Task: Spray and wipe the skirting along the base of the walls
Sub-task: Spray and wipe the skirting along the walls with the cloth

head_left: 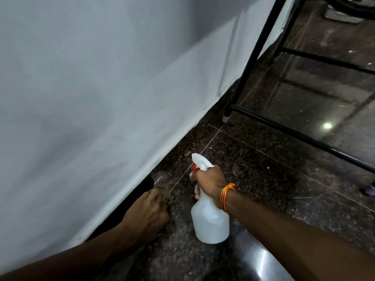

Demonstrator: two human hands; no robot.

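1. Wall (101, 78), white and scuffed, fills the left of the head view. At its foot runs the skirting (180, 157), a dark speckled strip slanting from lower left to upper right. It meets a floor (263, 159) of the same dark polished stone.
2. The person's left hand (148, 209) sits low against the skirting, knuckles up, fingers curled on a dark cloth (164, 193). Only a mottled edge of the cloth shows past the fingertips, and it is blurred.
3. Just ahead of that hand, wet streaks (160, 177) glint on the skirting under the wall's lower edge.
4. The right hand (209, 179) is wrapped round the neck of the spray bottle (211, 222), a cloudy white one held upright just beside the left hand. Whether its base touches the floor I cannot tell. A finger lies at the red trigger (194, 168), and the white nozzle (199, 160) points towards the skirting.
5. An orange thread band (226, 196) circles the right wrist.
6. Farther along the wall stands a black metal frame (253, 57). One leg, with a pale foot cap (225, 118), rests on the floor near the skirting, and its crossbars run off to the right.
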